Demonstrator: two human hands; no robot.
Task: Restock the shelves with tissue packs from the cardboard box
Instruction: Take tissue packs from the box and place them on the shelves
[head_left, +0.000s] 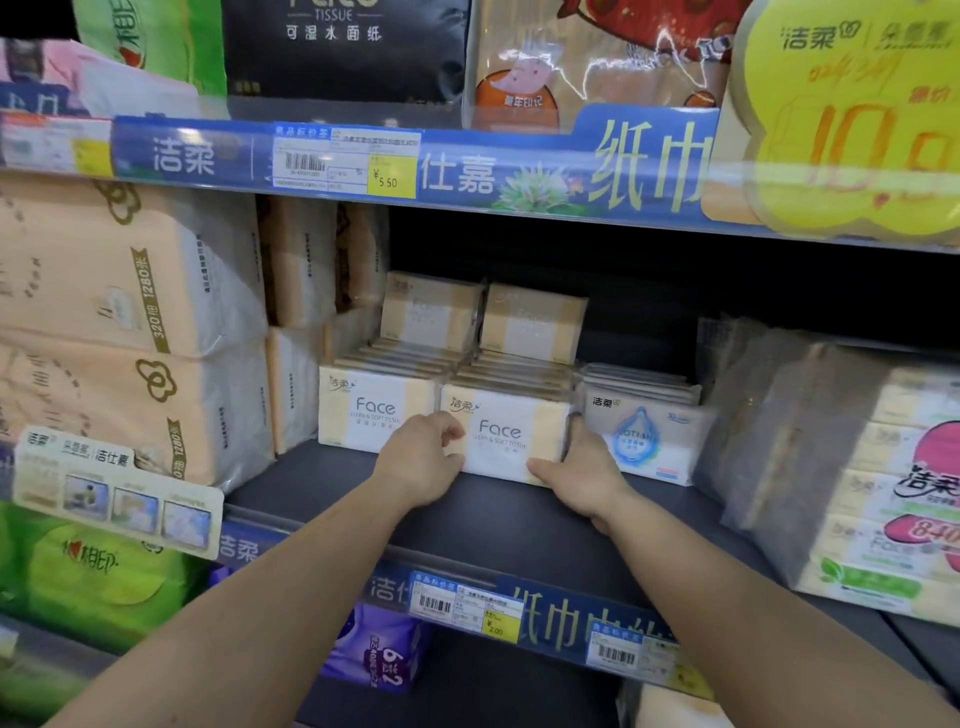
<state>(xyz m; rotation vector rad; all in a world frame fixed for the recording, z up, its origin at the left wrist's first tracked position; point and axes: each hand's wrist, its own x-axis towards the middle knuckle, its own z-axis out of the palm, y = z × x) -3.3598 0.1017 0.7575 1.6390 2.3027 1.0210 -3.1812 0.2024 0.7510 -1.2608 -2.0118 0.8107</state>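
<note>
A white and yellow tissue pack with the word "Face" on its front is standing on the dark shelf, in the middle of the scene and a little back from the near edge. Both hands are holding it. The left hand is gripping the pack's left edge with its fingers curled round the corner. The right hand is gripping the right edge, with its thumb lying along the bottom front of the pack and its other fingers going round the right side, where they are partly hidden. This pack is sitting at the front of a row, and more packs are lining up behind it. Just to its left, touching it, a second Face pack is standing at the front of its own row. Farther back, two more packs are sitting higher up on top of those rows. Just to the right of the held pack, a white pack with a blue drop on it is standing, with flat packs piled on it. To the far left, big peach tissue bundles are stacked high. To the far right, a big wrapped bundle with pink marks is sitting on the shelf. A yellow price tag is hanging on the near shelf edge. Up above, a blue shelf strip is showing another yellow price tag reading 5.50, and more packs are resting on the top shelf.
</note>
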